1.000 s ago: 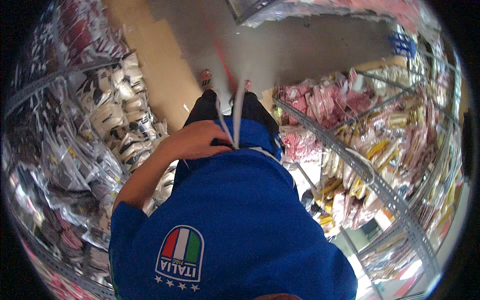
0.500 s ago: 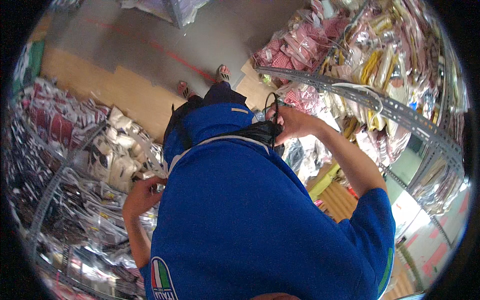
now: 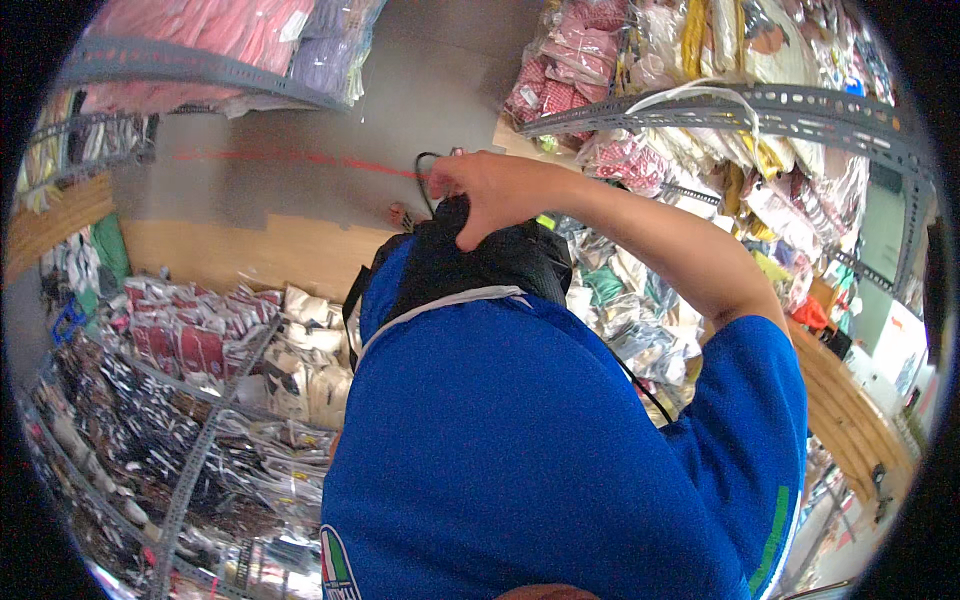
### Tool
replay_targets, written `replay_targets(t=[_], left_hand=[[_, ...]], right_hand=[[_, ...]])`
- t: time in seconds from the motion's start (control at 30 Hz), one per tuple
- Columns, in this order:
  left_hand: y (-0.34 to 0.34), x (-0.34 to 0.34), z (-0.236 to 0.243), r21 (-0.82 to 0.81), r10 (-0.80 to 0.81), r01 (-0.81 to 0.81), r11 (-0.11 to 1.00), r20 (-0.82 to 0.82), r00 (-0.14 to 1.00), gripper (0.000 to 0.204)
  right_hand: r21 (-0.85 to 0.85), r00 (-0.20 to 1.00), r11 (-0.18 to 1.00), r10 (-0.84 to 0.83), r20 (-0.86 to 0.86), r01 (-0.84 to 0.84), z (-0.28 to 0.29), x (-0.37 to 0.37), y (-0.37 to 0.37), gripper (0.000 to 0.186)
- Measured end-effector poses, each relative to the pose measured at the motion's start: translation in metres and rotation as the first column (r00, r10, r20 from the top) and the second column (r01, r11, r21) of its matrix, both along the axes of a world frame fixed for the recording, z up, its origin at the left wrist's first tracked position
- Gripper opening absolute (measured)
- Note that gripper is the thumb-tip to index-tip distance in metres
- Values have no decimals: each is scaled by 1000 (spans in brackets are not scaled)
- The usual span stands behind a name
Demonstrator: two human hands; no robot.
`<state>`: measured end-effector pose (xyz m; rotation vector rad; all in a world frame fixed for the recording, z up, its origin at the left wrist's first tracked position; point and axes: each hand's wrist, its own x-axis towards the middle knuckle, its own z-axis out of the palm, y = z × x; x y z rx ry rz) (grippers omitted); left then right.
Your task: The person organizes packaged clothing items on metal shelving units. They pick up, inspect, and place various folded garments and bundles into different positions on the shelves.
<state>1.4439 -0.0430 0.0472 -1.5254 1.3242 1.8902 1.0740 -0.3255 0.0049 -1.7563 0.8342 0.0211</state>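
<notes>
My right hand (image 3: pixel 500 192) is in front of my waist, its fingers curled over the top edge of a black fabric bag (image 3: pixel 485 262). A thin black cord loop (image 3: pixel 420 180) sticks up beside the fingertips. The bag lies against the front of my blue shirt (image 3: pixel 540 420), just past its white hem, and a thin black strap (image 3: pixel 645 392) runs along my right side. My left hand is hidden; only a sliver of skin shows at the left edge of the shirt.
Metal-framed shelves (image 3: pixel 200 480) with plastic-wrapped garments stand close on my left. On the right, a grey angle-iron beam (image 3: pixel 740 98) crosses in front of more bagged clothes (image 3: pixel 590 45). Pink garments (image 3: pixel 190 35) hang over the rack at the far left. A red line marks the grey floor (image 3: pixel 290 158).
My right hand has moved left across my waist, bringing the black bag to the front. My left hand has gone out of sight. The view has turned, showing the pink garments.
</notes>
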Motion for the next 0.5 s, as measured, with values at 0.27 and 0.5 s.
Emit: replay_targets(t=[0.27,0.5], left_hand=[[-89,-20,30,13,-473,473,881,42,880,31],[-207,-78,66,-536,-102,177,825,167,981,22]], right_hand=[[156,999,988,13,30,-17,-25,-18,-10,78],[507,807,656,-571,-152,559,-118,-117,-21,91]])
